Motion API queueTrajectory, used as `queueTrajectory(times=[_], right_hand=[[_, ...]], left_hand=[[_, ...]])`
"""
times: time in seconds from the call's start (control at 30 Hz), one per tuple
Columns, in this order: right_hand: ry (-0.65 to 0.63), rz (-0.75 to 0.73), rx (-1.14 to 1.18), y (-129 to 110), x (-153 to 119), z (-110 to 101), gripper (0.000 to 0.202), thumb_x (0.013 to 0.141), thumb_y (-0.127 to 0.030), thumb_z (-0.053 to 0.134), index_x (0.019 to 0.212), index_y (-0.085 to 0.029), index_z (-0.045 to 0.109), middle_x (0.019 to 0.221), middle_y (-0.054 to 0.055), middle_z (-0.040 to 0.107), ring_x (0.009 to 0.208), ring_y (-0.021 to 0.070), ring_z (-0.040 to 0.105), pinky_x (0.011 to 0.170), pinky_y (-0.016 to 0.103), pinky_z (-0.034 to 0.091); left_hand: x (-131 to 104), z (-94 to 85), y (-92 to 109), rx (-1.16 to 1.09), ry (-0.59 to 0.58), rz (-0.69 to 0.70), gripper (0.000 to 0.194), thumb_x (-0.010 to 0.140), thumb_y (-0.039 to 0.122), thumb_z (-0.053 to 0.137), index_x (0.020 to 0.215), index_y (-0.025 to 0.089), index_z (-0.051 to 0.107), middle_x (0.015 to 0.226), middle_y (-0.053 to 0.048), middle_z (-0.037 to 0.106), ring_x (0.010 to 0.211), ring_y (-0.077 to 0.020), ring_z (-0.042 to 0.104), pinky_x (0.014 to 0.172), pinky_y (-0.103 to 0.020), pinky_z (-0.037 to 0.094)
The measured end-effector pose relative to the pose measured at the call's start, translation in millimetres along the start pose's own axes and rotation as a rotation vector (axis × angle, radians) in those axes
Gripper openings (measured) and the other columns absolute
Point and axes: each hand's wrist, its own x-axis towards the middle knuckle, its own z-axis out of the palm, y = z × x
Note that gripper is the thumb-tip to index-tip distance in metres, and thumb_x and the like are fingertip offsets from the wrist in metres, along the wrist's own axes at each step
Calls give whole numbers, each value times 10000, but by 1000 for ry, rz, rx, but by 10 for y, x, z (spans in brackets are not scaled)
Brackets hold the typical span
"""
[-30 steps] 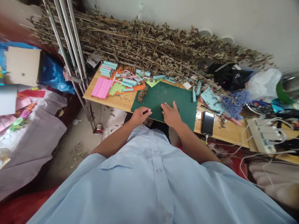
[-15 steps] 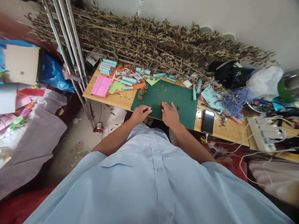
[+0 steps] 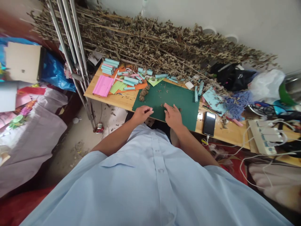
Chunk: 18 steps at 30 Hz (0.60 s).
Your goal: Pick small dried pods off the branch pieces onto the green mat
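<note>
My left hand [image 3: 142, 115] is at the front edge of a dark green mat [image 3: 188, 117]. Its thumb and fingertips are pinched together, and what they may hold is too small to make out. To its right, my right hand [image 3: 173, 116] rests over the mat with the fingers apart, the index finger reaching forward. Close to that fingertip lies a small brown crumb [image 3: 162, 105]. A clump of dried brown plant matter [image 3: 144, 93] sits on the mat's left side, beyond my left hand. Tiny bits are scattered farther back.
Dried leafy stalks [image 3: 150, 40] are heaped along the wall. Rolled blue paper tubes [image 3: 131, 80] and a pink paper piece [image 3: 102, 85] lie left on the wooden table [image 3: 119, 102]. A plugged-in phone [image 3: 209, 123], blue string [image 3: 237, 103] and power strip [image 3: 263, 136] are right.
My right hand has shifted slightly right, and its fingers are a little closer together. My left hand keeps its pinch in nearly the same place. The whole view has shifted slightly.
</note>
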Motion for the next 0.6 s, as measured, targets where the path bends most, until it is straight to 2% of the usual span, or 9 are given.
queueTrajectory(times=[0.1, 0.17, 0.37, 0.47, 0.6], right_hand=[[-7, -15, 1, 122, 123, -61, 489, 1026, -250, 420, 1450, -169, 651, 1353, 152, 724, 1270, 341, 632, 1146, 579, 468], [-40, -68, -7, 188, 230, -87, 442, 1014, -248, 465, 1370, -170, 715, 1338, 154, 722, 1256, 338, 622, 1117, 552, 494], [-134, -250, 86, 338, 536, -57, 458, 972, -173, 539, 1403, -182, 693, 1359, 108, 731, 1260, 283, 640, 1133, 487, 493], [-116, -287, 150, 405, 604, -14, 475, 948, -157, 588, 1405, -229, 694, 1267, 83, 778, 1195, 284, 675, 1083, 490, 524], [-66, -294, 192, 434, 629, 46, 415, 942, -160, 620, 1333, -232, 740, 1117, 87, 814, 1087, 286, 705, 1008, 477, 557]], left_hand=[[0, 0, 1, 5, 7, -6, 242, 925, 398, 689, 810, 186, 709, 753, -17, 669, 768, -164, 604, 740, -295, 451], [1, 0, 3, 6, 11, 0, 226, 919, 387, 697, 819, 184, 713, 764, -20, 678, 789, -166, 616, 758, -294, 461], [0, -3, 9, -7, 15, 13, 251, 920, 402, 696, 807, 178, 700, 758, -23, 671, 777, -166, 611, 746, -294, 463], [0, 2, 2, -6, 12, 16, 275, 921, 421, 692, 799, 175, 697, 745, -18, 659, 753, -157, 597, 711, -284, 453], [0, 15, -17, 1, 21, 28, 272, 935, 414, 685, 809, 173, 701, 736, -13, 653, 728, -149, 588, 693, -279, 448]])
